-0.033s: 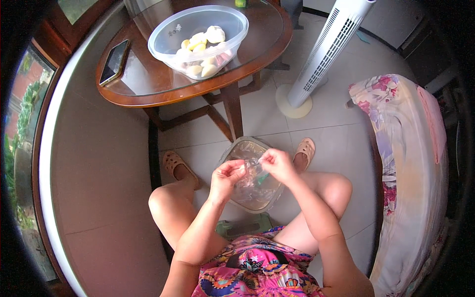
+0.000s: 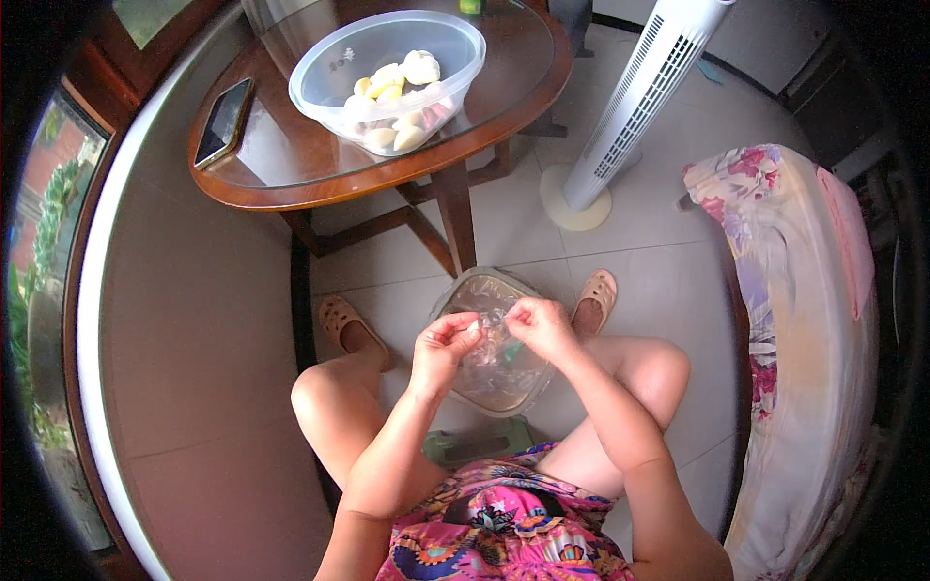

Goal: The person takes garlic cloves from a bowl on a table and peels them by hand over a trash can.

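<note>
the left forearm (image 2: 395,436) and right forearm (image 2: 625,412) slant inward between spread knees (image 2: 315,392), the left hand (image 2: 443,353) and right hand (image 2: 545,331) held just beside each other, a narrow gap between, fingers bent, each thumb pinched toward the fingertips, the right wrist tipped slightly leftward

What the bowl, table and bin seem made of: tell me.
Bowl: probably smooth plastic; its walls look translucent.
Table: seemingly varnished wood, from the glossy brown edge, with a reflective, likely glass top.
Bin: perhaps dull plastic, by its rounded rim; crinkled clear film lines it.
</note>
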`<state>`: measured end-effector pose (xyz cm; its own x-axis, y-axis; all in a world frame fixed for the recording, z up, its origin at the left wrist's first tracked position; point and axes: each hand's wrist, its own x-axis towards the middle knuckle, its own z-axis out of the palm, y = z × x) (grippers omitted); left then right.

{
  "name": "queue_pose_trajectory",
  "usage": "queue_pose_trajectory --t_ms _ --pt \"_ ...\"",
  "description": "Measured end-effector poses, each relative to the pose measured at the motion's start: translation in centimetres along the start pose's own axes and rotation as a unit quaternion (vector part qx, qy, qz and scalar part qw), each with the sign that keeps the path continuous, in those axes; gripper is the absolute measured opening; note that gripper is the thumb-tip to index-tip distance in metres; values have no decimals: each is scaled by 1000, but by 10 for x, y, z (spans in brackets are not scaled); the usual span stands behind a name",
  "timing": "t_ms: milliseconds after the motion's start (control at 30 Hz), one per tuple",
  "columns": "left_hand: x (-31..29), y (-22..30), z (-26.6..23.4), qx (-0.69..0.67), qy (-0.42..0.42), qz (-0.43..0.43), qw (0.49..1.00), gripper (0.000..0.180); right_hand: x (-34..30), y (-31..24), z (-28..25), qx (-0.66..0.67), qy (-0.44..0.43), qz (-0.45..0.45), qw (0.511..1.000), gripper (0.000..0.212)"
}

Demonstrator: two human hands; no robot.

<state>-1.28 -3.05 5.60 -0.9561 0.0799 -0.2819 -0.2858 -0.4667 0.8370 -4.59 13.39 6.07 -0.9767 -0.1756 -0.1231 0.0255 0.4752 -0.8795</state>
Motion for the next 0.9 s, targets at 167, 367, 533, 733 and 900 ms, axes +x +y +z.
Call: queue_pose_trajectory --t_ms 167,367,533,733,900 --pt "2 -5 1 -13 24 -15 1000 14 0 17 17 -172 -8 -72 982 10" --pt "5 -13 -2 93 57 45 993 15 -2 -4 15 -48 -11 -58 997 11" --pt "4 -14 4 156 68 67 983 17 -5 -6 17 157 -30 -24 987 9" --pt "3 -14 7 188 71 71 977 20 -2 -4 13 225 -83 12 971 8" --pt "2 -17 10 111 67 44 991 21 -3 -3 14 269 -86 16 959 4"
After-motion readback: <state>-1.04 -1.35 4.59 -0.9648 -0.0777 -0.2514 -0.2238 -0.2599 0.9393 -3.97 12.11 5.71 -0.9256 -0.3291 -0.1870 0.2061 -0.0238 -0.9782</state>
